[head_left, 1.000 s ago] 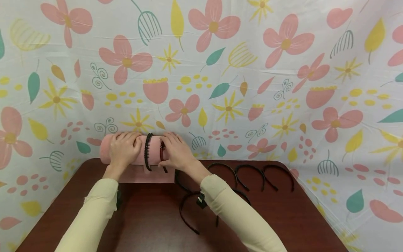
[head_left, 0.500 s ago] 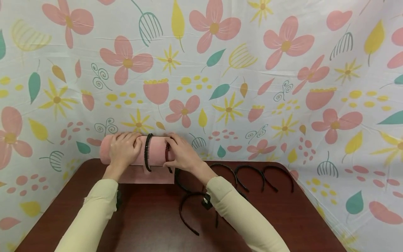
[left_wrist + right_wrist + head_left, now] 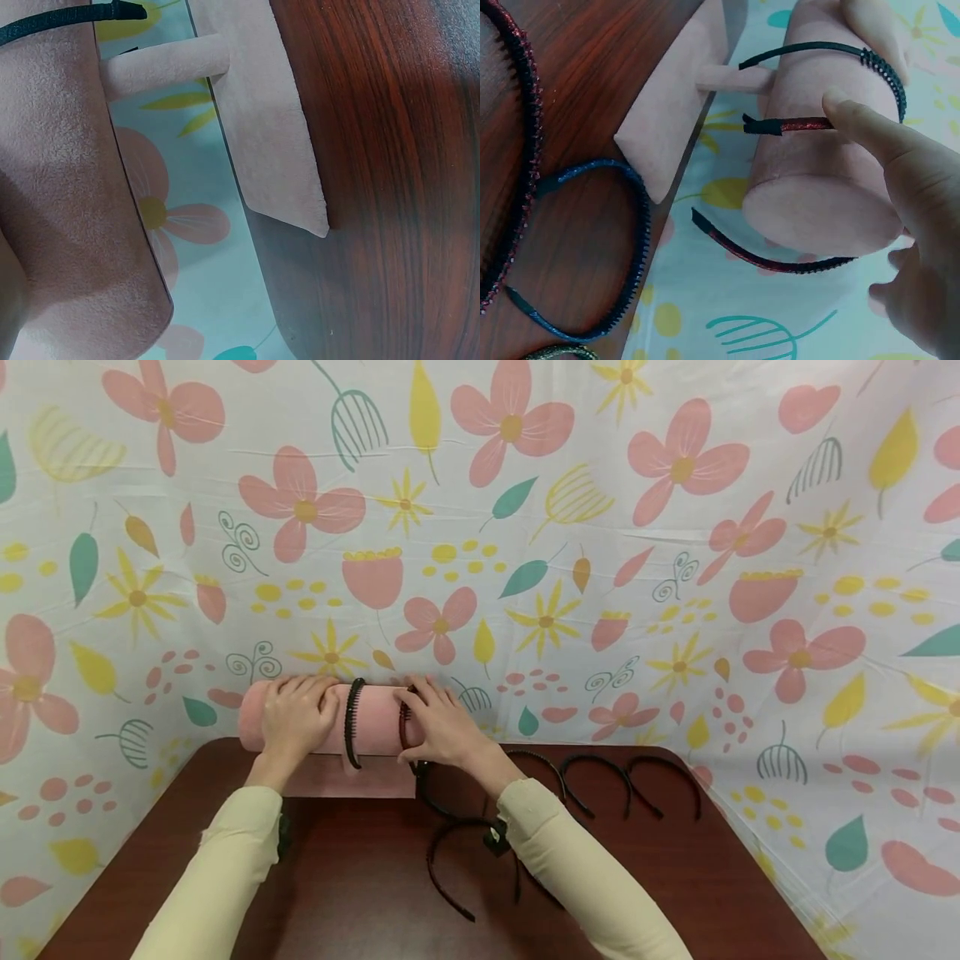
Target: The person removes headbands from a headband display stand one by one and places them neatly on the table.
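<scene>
A pink plush headband stand (image 3: 378, 720) lies across the back left of the table, a padded roll on a flat base. My left hand (image 3: 296, 714) grips the left part of the roll from above. Around its middle sits a black toothed headband (image 3: 350, 727). At the roll's right end, my right hand (image 3: 446, 727) holds a dark headband with red glitter (image 3: 802, 124), the thumb pressed on one leg in the right wrist view. Its other leg seems to show past the roll's end; its top is hidden behind the hand.
Several headbands lie on the brown table (image 3: 360, 877) at the right, among them a black one (image 3: 697, 777) at the far right and a blue one (image 3: 641, 225) near the stand's base. Floral cloth (image 3: 480, 527) hangs behind the table.
My right hand has slid rightward along the roll with the red-glitter headband, to the roll's right end. The left hand and the black headband stay where they were.
</scene>
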{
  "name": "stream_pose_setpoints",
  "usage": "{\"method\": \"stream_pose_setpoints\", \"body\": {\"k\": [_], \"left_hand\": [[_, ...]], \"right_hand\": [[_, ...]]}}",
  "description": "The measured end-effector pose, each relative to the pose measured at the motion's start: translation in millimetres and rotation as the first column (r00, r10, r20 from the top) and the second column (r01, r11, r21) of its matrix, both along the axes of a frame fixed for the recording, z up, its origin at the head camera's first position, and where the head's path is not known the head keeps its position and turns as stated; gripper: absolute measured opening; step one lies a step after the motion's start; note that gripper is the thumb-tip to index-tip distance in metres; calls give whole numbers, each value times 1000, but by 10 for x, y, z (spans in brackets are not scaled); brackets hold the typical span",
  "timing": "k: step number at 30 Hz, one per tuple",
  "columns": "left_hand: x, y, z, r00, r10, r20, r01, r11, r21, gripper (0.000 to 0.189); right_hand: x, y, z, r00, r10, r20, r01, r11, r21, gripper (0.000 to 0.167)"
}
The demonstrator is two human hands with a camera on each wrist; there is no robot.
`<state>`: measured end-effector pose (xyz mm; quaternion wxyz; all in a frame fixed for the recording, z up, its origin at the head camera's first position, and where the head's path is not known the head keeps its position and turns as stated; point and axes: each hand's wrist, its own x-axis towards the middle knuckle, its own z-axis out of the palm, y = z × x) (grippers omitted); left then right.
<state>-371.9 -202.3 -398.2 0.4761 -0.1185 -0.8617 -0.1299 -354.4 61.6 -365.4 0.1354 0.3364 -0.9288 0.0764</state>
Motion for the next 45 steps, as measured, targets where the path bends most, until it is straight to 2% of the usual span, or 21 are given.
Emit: {"method": "stream_pose_setpoints", "body": {"k": [6,13,22,31,41,45], "left_hand": [[3,-10,-11,1000,-11,1,11,1000,-3,39],[0,-9,-6,1000,-5,-2,5,1000,1,39],[5,-6,8,1000,-3,-4,3,1000,-2,38],[0,3,6,999,-21,-34,21,1000,0,37],[-2,9,7,1000,-15,-15,15,1000,-1,38],[15,4,14,999,-15,-28,15,1000,5,37]], "right_hand": [[-5,100,-56,995,69,-67,-73,995,-63,100],[38,256,-131,997,32,-77,-38,996,-84,101],[225,537,-236,1000,-4,20,7,985,-175,102],[421,802,-287,998,20,56,-1,948,-318,101],[627,1210,-382,997,-26,68,48,934,-354,96],[697,1375,-414,994,-47,103,83,922,-377,94]]}}
